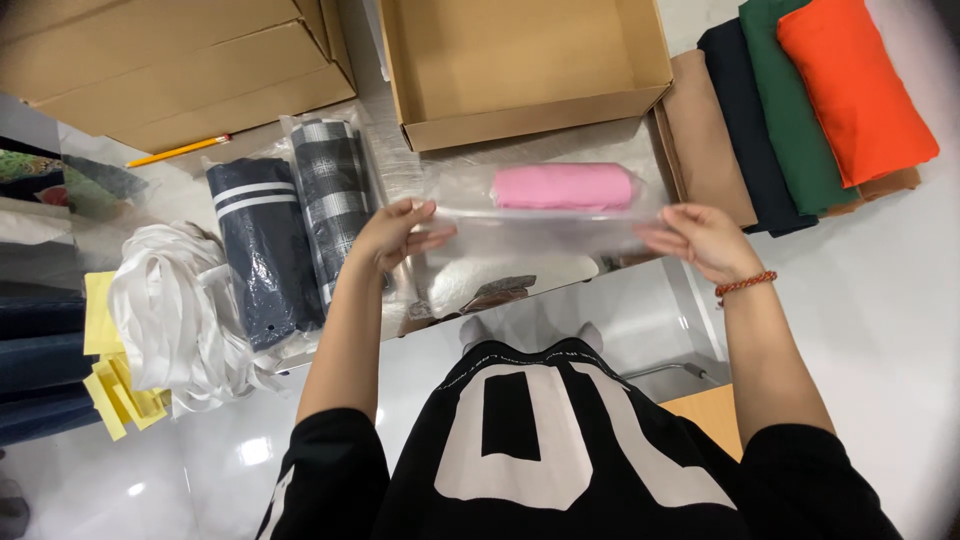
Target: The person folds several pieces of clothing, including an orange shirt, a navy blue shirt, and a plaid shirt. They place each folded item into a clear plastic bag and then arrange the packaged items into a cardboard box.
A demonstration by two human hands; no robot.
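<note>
Torso: nearest the camera, the person's black top with large pale lettering point(560, 440) is filling the lower middle of the view.
Left hand: the left hand point(395, 235) is pinching the left end of a clear plastic bag point(545, 225), fingers closed on its edge.
Right hand: the right hand point(700, 240) is gripping the right end of the same bag, fingers closed; a red beaded bracelet point(745, 285) is sitting on that wrist.
Bag contents: a rolled pink cloth point(565, 187) is lying inside the bag, near its far edge, between the two hands.
Bag position: the bag is being held level above the white table point(880, 300), just in front of an open cardboard box point(520, 70).
Left of the hands: two dark rolled cloths in clear wrapping are lying side by side, one navy with white stripes point(262, 250), one checked grey point(335, 200).
Far left: a heap of white straps point(175, 300) is resting beside yellow paper pieces point(115, 385).
Far right: folded cloths are overlapping in a row, tan point(705, 140), navy point(745, 130), green point(795, 110) and orange point(850, 80).
Top left: a yellow pencil point(180, 150) is lying by flat cardboard boxes point(170, 60).
</note>
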